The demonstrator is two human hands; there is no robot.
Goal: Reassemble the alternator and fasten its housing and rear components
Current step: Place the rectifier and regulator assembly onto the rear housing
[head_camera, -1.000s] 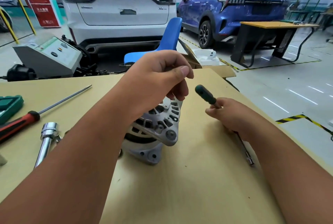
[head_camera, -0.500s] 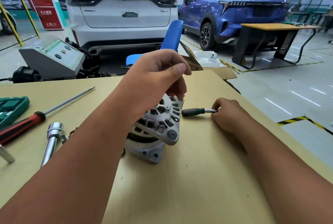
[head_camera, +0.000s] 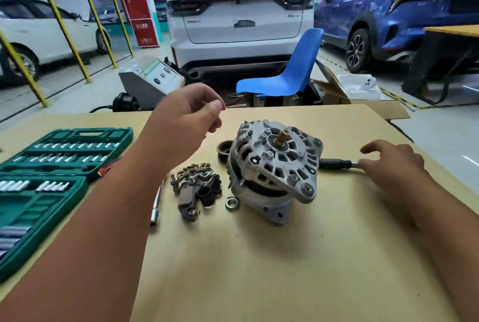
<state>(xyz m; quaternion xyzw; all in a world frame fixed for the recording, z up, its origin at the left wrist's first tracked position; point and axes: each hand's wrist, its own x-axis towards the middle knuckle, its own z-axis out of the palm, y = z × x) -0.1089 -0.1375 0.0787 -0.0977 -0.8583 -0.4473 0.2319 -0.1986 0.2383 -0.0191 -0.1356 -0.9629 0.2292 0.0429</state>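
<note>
The grey alternator stands on the cardboard-covered table, shaft end up. My left hand hovers above and to its left, fingers loosely curled, holding nothing. My right hand rests on the table at the right, fingertips touching the metal shank of a green-handled screwdriver that lies behind the alternator. The rectifier and brush assembly lies left of the alternator, a nut beside it, and a dark pulley behind.
An open green socket set case fills the table's left side. An extension bar lies beside my left forearm. Beyond the table's far edge stand a blue chair, a grey tester unit, an open cardboard box and parked cars.
My left hand let go of the alternator and lifted up to the left. The right hand laid the screwdriver down and its fingers opened. The camera swung left, showing the socket set.
</note>
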